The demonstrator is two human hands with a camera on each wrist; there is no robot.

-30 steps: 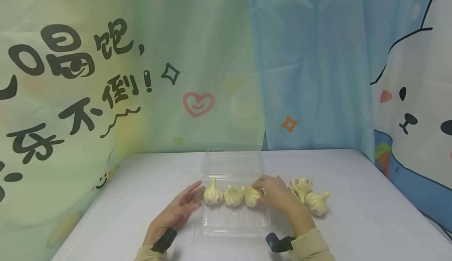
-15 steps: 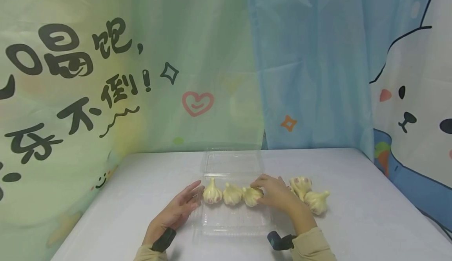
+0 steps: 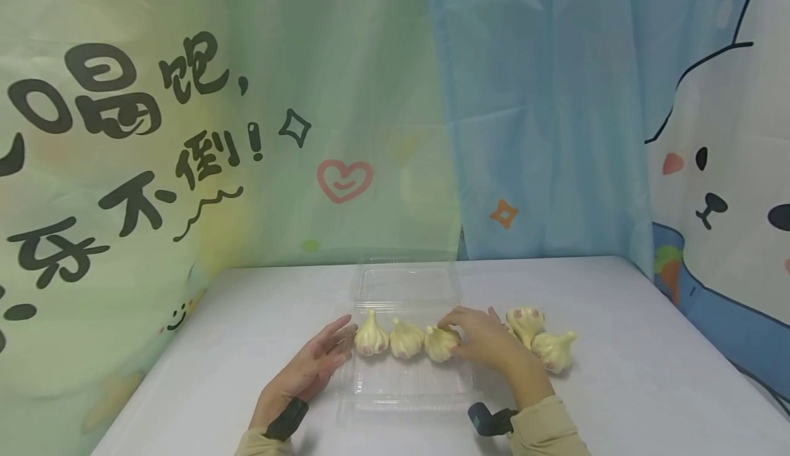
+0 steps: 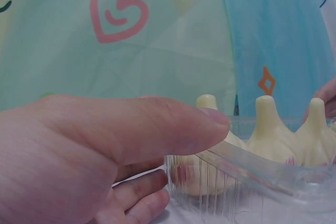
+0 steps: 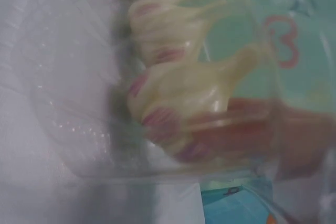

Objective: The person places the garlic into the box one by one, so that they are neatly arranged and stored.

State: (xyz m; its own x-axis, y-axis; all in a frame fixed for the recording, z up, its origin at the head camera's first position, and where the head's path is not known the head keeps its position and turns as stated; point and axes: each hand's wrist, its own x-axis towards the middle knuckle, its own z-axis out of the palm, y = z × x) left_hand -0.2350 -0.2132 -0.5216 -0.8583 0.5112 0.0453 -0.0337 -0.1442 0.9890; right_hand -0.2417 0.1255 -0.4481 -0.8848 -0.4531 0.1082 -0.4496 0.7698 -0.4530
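- Cartoon curtains [image 3: 185, 134] back a pale desk [image 3: 617, 387]; a clear plastic clamshell tray [image 3: 404, 391] sits open at the near middle, its lid [image 3: 407, 283] lying flat behind it.
- Three garlic bulbs stand in a row along the tray's far side: left bulb [image 3: 372, 337], middle bulb [image 3: 407, 339], right bulb [image 3: 441, 343]. All three are tips up and touching or nearly touching their neighbours.
- Right hand [image 3: 484, 338] holds the right bulb, fingers curled over its top and far side. The right wrist view shows the same bulb [image 5: 184, 95] through the tray wall, with fingertips [image 5: 247, 129] pressed against it. The bulb looks seated on the tray floor, so the grip reads as a last adjustment, not a carry.
- Left hand [image 3: 315, 367] lies flat against the tray's left edge, fingers straight and relaxed, holding nothing. The left wrist view puts the thumb [image 4: 157, 124] at the tray rim [image 4: 247, 163], just beside the left bulb.
- Two loose bulbs [image 3: 542, 338] lie on the desk just right of the right hand, outside the tray, touching each other.
- Judgement: three in, two out, so loading is a little past halfway. The near part of the tray is bare, and the lid is not yet closed.
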